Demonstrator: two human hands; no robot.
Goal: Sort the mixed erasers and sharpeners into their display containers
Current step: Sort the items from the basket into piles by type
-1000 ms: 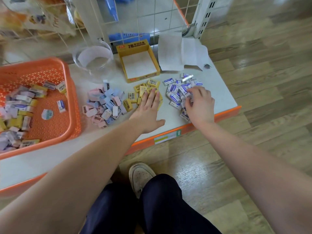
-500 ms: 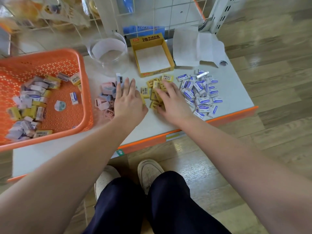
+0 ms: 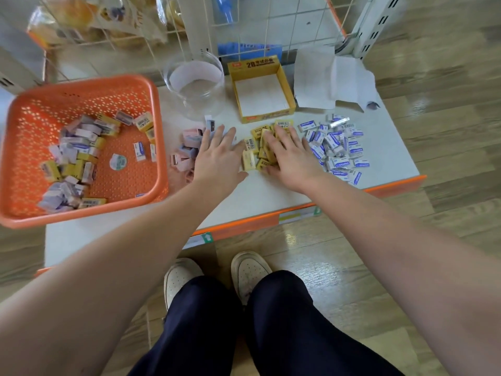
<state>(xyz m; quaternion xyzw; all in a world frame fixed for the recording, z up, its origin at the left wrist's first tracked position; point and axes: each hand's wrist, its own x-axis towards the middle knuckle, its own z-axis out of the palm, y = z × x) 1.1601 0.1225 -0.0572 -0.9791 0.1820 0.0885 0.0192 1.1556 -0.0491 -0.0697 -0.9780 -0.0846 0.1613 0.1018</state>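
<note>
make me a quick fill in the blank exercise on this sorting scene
1. The erasers under the right hand are ____ in colour.
2. The unsorted mix lies in a basket coloured ____.
3. The yellow box beyond the right hand is ____.
4. The blue-and-white erasers lie to the ____ of the right hand.
Missing words: yellow; orange; empty; right.

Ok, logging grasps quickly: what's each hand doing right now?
Left hand: open, fingers straight, holding nothing.
Right hand: open, flat on the yellow erasers.
</note>
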